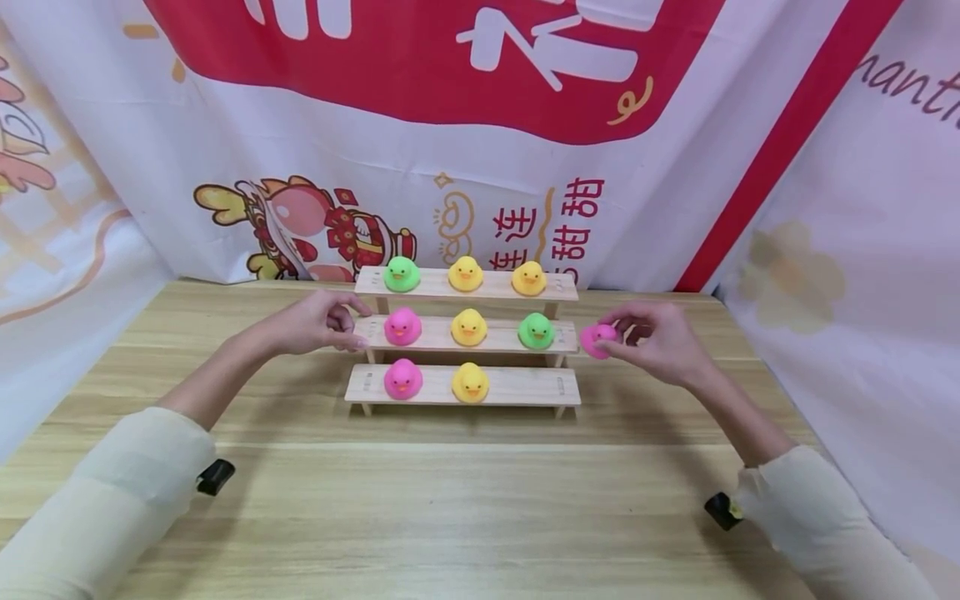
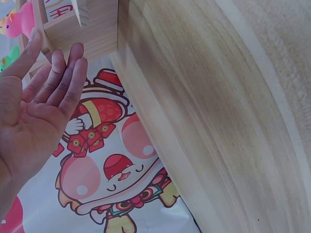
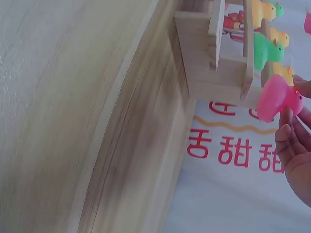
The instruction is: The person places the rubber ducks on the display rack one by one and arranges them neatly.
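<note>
My right hand [image 1: 660,337] pinches a pink rubber duck [image 1: 599,341] between thumb and fingers, just off the right end of the middle shelf of a three-step wooden rack [image 1: 506,382]. In the right wrist view this duck [image 3: 277,97] is in the air beside a green duck [image 3: 265,51]. At the other end of the middle shelf, my left hand [image 1: 318,323] touches the board. Its fingers look fairly straight in the left wrist view, with the thumb [image 2: 30,48] against the shelf end near a pink duck [image 2: 20,20].
The top shelf bears a green duck [image 1: 402,273] and two yellow ones. Pink, yellow and green ducks line the middle shelf. Below are a pink duck [image 1: 403,379] and a yellow duck [image 1: 470,382]. The rack stands on a wood-grain table [image 1: 450,508] before a printed curtain [image 1: 300,108].
</note>
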Demonstrator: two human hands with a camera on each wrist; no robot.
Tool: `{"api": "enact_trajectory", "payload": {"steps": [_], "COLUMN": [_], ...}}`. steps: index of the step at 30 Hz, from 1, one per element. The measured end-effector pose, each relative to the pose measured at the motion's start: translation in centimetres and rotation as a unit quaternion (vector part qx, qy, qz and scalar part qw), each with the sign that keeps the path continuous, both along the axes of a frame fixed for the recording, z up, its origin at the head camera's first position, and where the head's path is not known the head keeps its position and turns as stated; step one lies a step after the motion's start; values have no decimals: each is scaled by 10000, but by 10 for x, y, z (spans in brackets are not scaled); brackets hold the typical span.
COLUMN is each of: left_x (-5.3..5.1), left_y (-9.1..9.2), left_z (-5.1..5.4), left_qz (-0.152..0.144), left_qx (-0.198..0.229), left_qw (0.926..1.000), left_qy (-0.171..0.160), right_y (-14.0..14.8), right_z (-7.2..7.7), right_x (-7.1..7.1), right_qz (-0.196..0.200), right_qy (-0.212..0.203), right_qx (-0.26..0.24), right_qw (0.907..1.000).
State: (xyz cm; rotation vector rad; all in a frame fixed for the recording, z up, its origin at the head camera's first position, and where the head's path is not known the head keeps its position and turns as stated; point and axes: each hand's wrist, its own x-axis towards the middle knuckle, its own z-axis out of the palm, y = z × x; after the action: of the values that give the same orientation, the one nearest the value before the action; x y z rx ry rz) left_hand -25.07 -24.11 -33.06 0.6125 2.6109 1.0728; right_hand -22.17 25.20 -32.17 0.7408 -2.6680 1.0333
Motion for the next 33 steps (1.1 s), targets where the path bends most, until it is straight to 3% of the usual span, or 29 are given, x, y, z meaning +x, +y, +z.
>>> {"api": "enact_trajectory", "payload": {"steps": [8,12,25,33], "left_x": [-1,-1,0,0], "left_y": [-1,-1,0,-1], "left_z": [-1,-1,-2,-3], "left_qz": [-26,-43,25,-16], "left_qx": [48,80,90,145], "left_qw": [10000,9999,9999,9999], "left_qy": [74,77,52,71], "right_y": [-11,-20,-46,-57], "right_z": [-4,-9,-24,-28], "right_x": [7,9,16,17], "right_qz": [846,1126,1299,1378], "right_qy": [189,83,-296,-265], "right_qx": [-101,-45,-1,109], "right_qw": [9962,9936,9911,9901]}}
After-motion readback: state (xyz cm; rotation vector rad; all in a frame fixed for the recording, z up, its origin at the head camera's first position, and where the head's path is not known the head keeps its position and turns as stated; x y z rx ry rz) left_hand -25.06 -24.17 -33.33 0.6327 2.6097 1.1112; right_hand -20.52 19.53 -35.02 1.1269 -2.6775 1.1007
